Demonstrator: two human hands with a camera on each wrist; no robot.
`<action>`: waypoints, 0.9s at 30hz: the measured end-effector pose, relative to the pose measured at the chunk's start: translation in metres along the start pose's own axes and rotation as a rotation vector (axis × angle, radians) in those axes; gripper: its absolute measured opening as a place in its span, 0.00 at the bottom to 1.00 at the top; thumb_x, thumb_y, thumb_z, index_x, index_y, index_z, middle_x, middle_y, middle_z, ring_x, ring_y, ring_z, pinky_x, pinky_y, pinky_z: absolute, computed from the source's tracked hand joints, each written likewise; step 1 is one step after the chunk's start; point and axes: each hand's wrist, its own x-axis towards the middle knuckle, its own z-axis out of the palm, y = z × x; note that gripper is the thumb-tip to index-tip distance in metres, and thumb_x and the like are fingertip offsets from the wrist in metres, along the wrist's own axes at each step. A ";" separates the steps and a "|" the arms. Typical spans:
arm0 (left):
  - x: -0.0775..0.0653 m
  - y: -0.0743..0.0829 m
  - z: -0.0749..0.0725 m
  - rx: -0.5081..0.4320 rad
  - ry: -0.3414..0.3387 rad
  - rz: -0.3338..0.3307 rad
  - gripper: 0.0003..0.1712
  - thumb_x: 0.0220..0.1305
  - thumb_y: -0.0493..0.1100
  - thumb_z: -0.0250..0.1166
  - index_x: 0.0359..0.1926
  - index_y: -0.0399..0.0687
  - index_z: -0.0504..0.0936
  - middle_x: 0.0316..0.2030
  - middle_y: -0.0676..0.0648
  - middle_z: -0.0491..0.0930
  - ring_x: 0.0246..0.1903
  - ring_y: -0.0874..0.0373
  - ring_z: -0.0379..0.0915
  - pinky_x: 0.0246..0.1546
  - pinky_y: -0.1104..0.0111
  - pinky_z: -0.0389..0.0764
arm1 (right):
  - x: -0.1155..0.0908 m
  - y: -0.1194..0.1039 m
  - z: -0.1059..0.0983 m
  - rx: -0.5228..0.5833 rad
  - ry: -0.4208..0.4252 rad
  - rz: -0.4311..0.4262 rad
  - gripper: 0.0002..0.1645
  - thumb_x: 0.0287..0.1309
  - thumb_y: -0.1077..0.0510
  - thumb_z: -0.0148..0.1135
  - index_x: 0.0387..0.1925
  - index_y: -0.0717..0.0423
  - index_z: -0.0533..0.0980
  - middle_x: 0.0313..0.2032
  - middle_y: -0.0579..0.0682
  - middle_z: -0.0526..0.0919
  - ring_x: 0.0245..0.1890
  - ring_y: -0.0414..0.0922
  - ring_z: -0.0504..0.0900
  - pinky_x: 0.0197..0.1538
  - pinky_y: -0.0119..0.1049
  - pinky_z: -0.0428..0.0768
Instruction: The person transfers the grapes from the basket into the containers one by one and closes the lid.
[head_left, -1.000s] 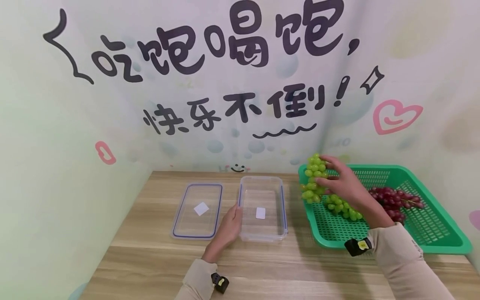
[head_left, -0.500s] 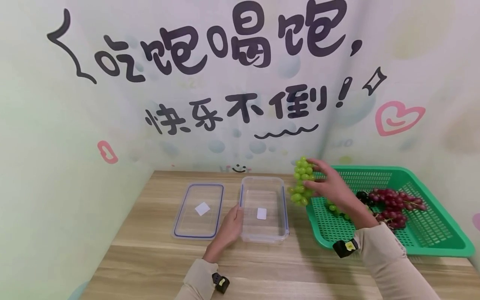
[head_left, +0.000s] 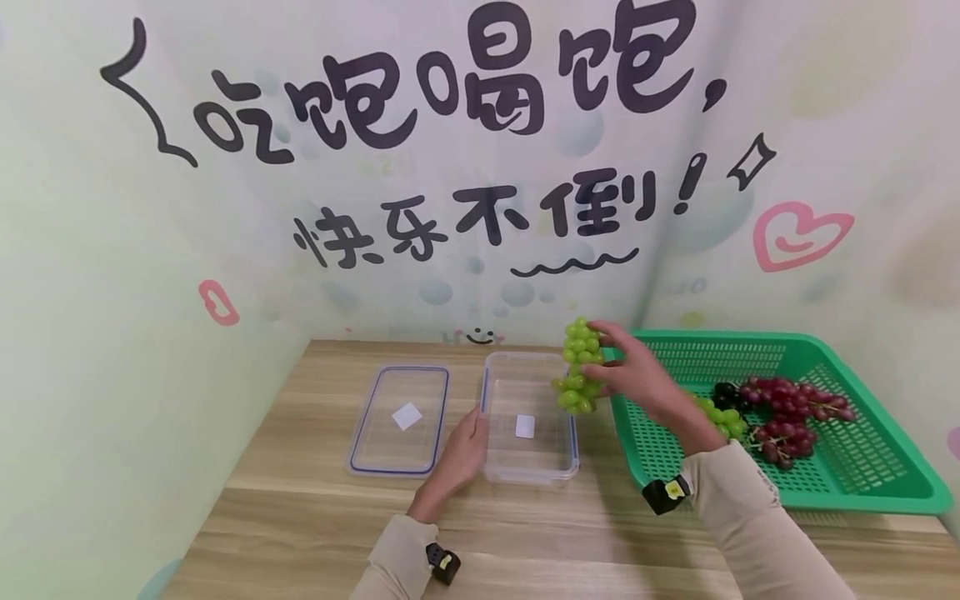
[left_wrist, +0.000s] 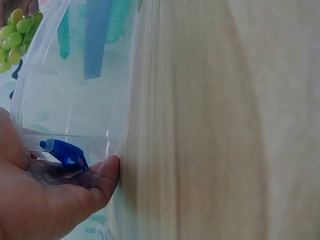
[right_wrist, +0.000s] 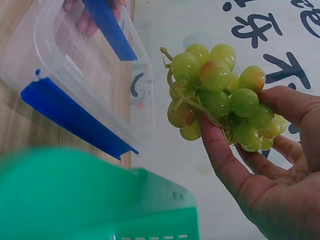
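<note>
In the head view, my right hand [head_left: 633, 375] holds a bunch of green grapes [head_left: 580, 367] in the air over the right side of a clear plastic container [head_left: 528, 477]. The right wrist view has the thumb and fingers pinching the bunch [right_wrist: 215, 95], its stem showing. My left hand [head_left: 461, 454] rests against the container's left wall. Up close in the left wrist view, the left hand [left_wrist: 60, 200] lies beside a blue side latch [left_wrist: 67, 152], its fingers lightly bent and touching the wall. Only a white label [head_left: 525, 427] shows inside the container.
A clear lid with a blue seal [head_left: 399, 421] lies left of the container. On the right, a green basket [head_left: 862, 492] holds red grapes [head_left: 787, 396], dark grapes [head_left: 727, 396] and more green grapes [head_left: 723, 418]. A printed wall sheet [head_left: 480, 292] stands behind the wooden table [head_left: 510, 542].
My right hand has carried the green grapes leftward, from above the basket's left rim to over the container's right side. The left hand keeps its place at the container.
</note>
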 end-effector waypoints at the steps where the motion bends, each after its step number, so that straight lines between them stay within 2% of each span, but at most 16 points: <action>1: 0.000 0.000 0.000 0.002 0.002 0.002 0.27 0.81 0.44 0.36 0.72 0.34 0.61 0.37 0.35 0.71 0.52 0.41 0.69 0.58 0.46 0.69 | 0.001 0.000 0.002 -0.004 0.000 0.004 0.42 0.67 0.63 0.61 0.76 0.47 0.53 0.67 0.66 0.60 0.57 0.64 0.76 0.41 0.46 0.85; 4: 0.000 -0.001 0.000 0.007 0.006 0.000 0.27 0.81 0.44 0.36 0.72 0.34 0.61 0.39 0.37 0.72 0.53 0.41 0.69 0.60 0.45 0.68 | 0.003 0.001 0.007 -0.004 -0.003 0.018 0.42 0.66 0.62 0.61 0.76 0.46 0.53 0.67 0.65 0.61 0.56 0.63 0.77 0.41 0.45 0.85; 6: 0.000 -0.002 0.001 0.011 0.008 0.005 0.27 0.81 0.43 0.36 0.72 0.34 0.60 0.45 0.35 0.73 0.56 0.40 0.68 0.62 0.44 0.66 | 0.005 0.001 0.010 0.001 -0.007 0.029 0.42 0.66 0.62 0.61 0.76 0.46 0.53 0.67 0.65 0.61 0.56 0.62 0.78 0.42 0.46 0.85; 9: 0.000 -0.003 0.001 0.012 0.011 0.011 0.27 0.81 0.43 0.36 0.73 0.33 0.59 0.50 0.32 0.73 0.57 0.39 0.67 0.64 0.43 0.65 | 0.008 0.000 0.015 0.019 -0.009 0.052 0.42 0.66 0.62 0.61 0.76 0.45 0.54 0.68 0.64 0.62 0.55 0.61 0.78 0.43 0.47 0.84; 12: 0.000 -0.003 0.001 0.015 0.014 0.017 0.27 0.81 0.42 0.36 0.72 0.32 0.59 0.50 0.31 0.73 0.57 0.39 0.67 0.64 0.43 0.64 | 0.011 -0.001 0.020 0.020 -0.013 0.060 0.42 0.66 0.62 0.61 0.76 0.45 0.54 0.68 0.64 0.62 0.55 0.61 0.78 0.42 0.47 0.85; 18: 0.001 -0.003 0.000 0.030 0.012 0.024 0.27 0.81 0.42 0.37 0.72 0.32 0.59 0.38 0.38 0.72 0.54 0.39 0.68 0.61 0.42 0.67 | 0.015 -0.002 0.032 0.034 -0.026 0.059 0.42 0.66 0.63 0.61 0.76 0.47 0.54 0.67 0.66 0.61 0.54 0.62 0.79 0.41 0.45 0.85; 23: 0.002 -0.003 0.000 0.037 0.007 0.026 0.27 0.81 0.43 0.37 0.71 0.33 0.62 0.31 0.44 0.67 0.40 0.45 0.70 0.49 0.48 0.73 | 0.018 -0.002 0.040 0.016 -0.036 0.075 0.41 0.67 0.61 0.60 0.75 0.47 0.54 0.68 0.65 0.62 0.53 0.60 0.80 0.41 0.45 0.85; 25: 0.001 -0.002 0.000 0.032 0.007 0.026 0.26 0.81 0.43 0.37 0.71 0.33 0.63 0.33 0.41 0.69 0.40 0.45 0.71 0.49 0.47 0.73 | 0.019 -0.001 0.042 0.014 -0.036 0.082 0.40 0.67 0.61 0.60 0.75 0.46 0.55 0.68 0.65 0.62 0.53 0.59 0.80 0.42 0.46 0.85; 27: 0.001 -0.002 0.000 0.028 0.007 0.024 0.27 0.81 0.43 0.37 0.71 0.32 0.61 0.42 0.35 0.74 0.50 0.41 0.72 0.56 0.45 0.71 | 0.020 0.000 0.044 0.014 -0.033 0.084 0.41 0.67 0.61 0.61 0.75 0.47 0.55 0.68 0.65 0.62 0.53 0.59 0.80 0.43 0.47 0.85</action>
